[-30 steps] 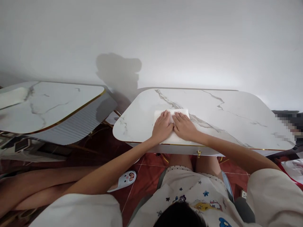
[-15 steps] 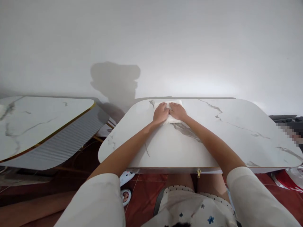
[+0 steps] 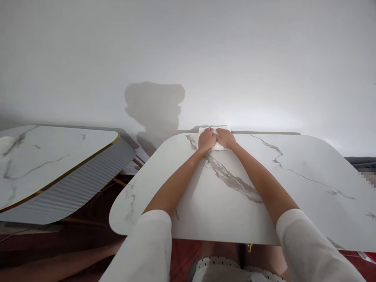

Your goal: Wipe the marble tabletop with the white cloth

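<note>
In the head view, the left hand (image 3: 207,139) and the right hand (image 3: 226,138) are resting palm-down on a white cloth (image 3: 219,147), side by side, with their thumbs almost meeting. Both are lying mostly flat, fingers fairly straight, so they are seeming to hold the cloth down rather than gripping it (a pinched fold underneath would be hiding from this angle). The cloth is lying at the back of the bench (image 3: 217,215), left of its middle, and its far edge is appearing to reach past the rear rim; whether it is touching the wall (image 3: 235,58) is staying unclear.

The wiping is looking under way, not finished, as both hands are bearing on the cloth. No streak or damp patch is showing which parts are done, so what is left is escaping judgement.

The cloth is looking soft and thin, roughly square, with a slightly ragged near edge. The bench top is shining smoothly, with rounded corners and grey-brown marble-like veins running across white. A brassy knob (image 3: 249,248) is peeping out below the front edge. On the left, a second bench (image 3: 53,160) is showing similar veining, gold trim (image 3: 79,164) and a ribbed grey side (image 3: 88,186).
</note>
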`<control>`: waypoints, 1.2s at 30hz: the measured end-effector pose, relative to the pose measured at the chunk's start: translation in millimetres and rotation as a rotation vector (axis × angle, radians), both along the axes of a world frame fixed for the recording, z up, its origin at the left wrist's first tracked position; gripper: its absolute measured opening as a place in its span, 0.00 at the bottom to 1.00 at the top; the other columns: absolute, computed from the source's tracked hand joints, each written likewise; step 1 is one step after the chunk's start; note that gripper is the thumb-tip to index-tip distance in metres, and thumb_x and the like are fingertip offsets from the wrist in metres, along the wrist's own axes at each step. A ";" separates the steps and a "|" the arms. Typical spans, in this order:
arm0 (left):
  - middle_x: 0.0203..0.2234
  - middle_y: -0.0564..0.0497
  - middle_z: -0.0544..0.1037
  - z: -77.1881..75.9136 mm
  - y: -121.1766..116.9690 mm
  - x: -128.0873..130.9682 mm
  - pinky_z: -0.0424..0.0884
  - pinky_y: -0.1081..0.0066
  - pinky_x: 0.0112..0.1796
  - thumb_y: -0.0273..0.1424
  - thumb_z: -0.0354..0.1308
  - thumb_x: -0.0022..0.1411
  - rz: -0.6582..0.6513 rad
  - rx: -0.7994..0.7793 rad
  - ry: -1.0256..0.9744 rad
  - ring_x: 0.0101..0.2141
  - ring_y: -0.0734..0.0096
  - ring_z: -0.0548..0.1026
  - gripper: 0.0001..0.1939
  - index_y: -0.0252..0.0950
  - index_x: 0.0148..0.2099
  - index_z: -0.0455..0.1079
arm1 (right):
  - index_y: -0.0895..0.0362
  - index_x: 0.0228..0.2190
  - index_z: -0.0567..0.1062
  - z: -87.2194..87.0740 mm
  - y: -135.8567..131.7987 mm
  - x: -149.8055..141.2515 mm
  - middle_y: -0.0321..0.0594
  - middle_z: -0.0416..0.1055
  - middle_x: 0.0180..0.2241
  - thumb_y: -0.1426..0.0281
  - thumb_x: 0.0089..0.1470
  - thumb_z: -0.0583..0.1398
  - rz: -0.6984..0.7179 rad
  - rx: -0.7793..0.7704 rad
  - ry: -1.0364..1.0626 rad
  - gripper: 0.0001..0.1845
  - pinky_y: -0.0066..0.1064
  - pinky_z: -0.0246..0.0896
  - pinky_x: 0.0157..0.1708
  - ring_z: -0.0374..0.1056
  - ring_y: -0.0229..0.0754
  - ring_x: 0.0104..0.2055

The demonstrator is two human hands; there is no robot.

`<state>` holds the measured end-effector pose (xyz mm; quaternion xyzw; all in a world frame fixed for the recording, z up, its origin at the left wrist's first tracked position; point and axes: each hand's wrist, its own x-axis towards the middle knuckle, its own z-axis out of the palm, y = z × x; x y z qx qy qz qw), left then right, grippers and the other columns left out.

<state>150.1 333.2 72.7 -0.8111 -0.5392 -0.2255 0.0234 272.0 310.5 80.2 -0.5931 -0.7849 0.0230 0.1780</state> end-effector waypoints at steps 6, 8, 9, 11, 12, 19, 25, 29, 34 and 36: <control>0.53 0.40 0.70 -2.3 -1.6 27.4 0.59 0.62 0.56 0.26 0.41 0.64 -0.070 0.029 0.017 0.56 0.61 0.64 0.18 0.31 0.51 0.66 | 0.64 0.56 0.64 -0.2 -11.5 24.7 0.49 0.59 0.61 0.68 0.63 0.44 -0.078 0.025 -0.031 0.25 0.38 0.45 0.59 0.54 0.47 0.61; 0.54 0.39 0.69 -3.0 -6.7 34.1 0.59 0.62 0.56 0.26 0.41 0.64 -0.092 0.032 0.017 0.56 0.60 0.64 0.18 0.30 0.52 0.66 | 0.65 0.57 0.62 -1.9 -18.4 30.4 0.49 0.57 0.62 0.69 0.62 0.43 -0.103 0.021 -0.041 0.26 0.38 0.43 0.60 0.52 0.47 0.63; 0.54 0.39 0.69 -3.2 -9.6 37.0 0.59 0.62 0.56 0.26 0.41 0.64 -0.105 0.031 0.015 0.56 0.60 0.64 0.18 0.29 0.52 0.66 | 0.65 0.58 0.61 -2.8 -22.5 32.7 0.49 0.56 0.62 0.69 0.62 0.43 -0.116 0.018 -0.045 0.26 0.38 0.42 0.60 0.51 0.47 0.63; 0.54 0.39 0.69 -3.6 -16.1 41.6 0.58 0.62 0.56 0.26 0.41 0.64 -0.137 0.033 0.013 0.56 0.60 0.64 0.18 0.29 0.52 0.65 | 0.66 0.59 0.60 -4.3 -32.2 36.0 0.49 0.55 0.63 0.69 0.62 0.42 -0.148 0.021 -0.052 0.27 0.38 0.42 0.60 0.50 0.47 0.64; 0.54 0.39 0.69 -3.7 -19.7 43.2 0.58 0.63 0.56 0.26 0.41 0.64 -0.155 0.035 0.012 0.56 0.61 0.64 0.18 0.29 0.52 0.65 | 0.66 0.59 0.60 -4.9 -37.9 37.0 0.49 0.55 0.63 0.69 0.62 0.42 -0.165 0.023 -0.055 0.27 0.38 0.42 0.60 0.49 0.48 0.64; 0.57 0.37 0.65 -2.4 -57.2 38.9 0.54 0.64 0.59 0.27 0.38 0.65 -0.269 0.013 0.033 0.59 0.62 0.60 0.22 0.25 0.57 0.62 | 0.70 0.60 0.58 -4.2 -87.6 27.6 0.52 0.53 0.63 0.69 0.62 0.41 -0.244 0.026 -0.086 0.29 0.41 0.39 0.61 0.48 0.52 0.64; 0.59 0.38 0.64 -2.5 -112.2 6.2 0.52 0.64 0.60 0.28 0.38 0.64 -0.268 -0.023 0.043 0.60 0.61 0.59 0.24 0.25 0.59 0.60 | 0.72 0.60 0.58 -3.5 -144.4 -1.2 0.56 0.53 0.63 0.69 0.62 0.43 -0.203 0.046 -0.087 0.29 0.44 0.42 0.60 0.49 0.54 0.64; 0.61 0.40 0.61 -5.5 -157.0 -26.5 0.49 0.64 0.62 0.29 0.37 0.63 -0.266 -0.057 0.026 0.62 0.63 0.56 0.27 0.26 0.61 0.58 | 0.74 0.59 0.58 -5.0 -188.2 -26.9 0.60 0.54 0.62 0.71 0.61 0.44 -0.138 0.081 -0.090 0.29 0.46 0.41 0.61 0.49 0.56 0.64; 0.64 0.43 0.56 -8.6 -218.2 -57.7 0.48 0.60 0.63 0.32 0.37 0.62 -0.213 -0.169 -0.017 0.64 0.62 0.51 0.29 0.29 0.64 0.55 | 0.77 0.58 0.59 -7.2 -246.0 -50.1 0.62 0.54 0.61 0.71 0.60 0.44 -0.077 0.111 -0.074 0.29 0.47 0.39 0.63 0.48 0.57 0.64; 0.64 0.45 0.55 -9.5 -240.3 -63.9 0.49 0.58 0.63 0.33 0.40 0.61 -0.191 -0.198 -0.053 0.64 0.61 0.50 0.30 0.33 0.65 0.53 | 0.73 0.59 0.60 -6.9 -267.8 -50.6 0.59 0.54 0.62 0.70 0.60 0.45 -0.049 0.113 -0.051 0.29 0.47 0.42 0.62 0.48 0.55 0.65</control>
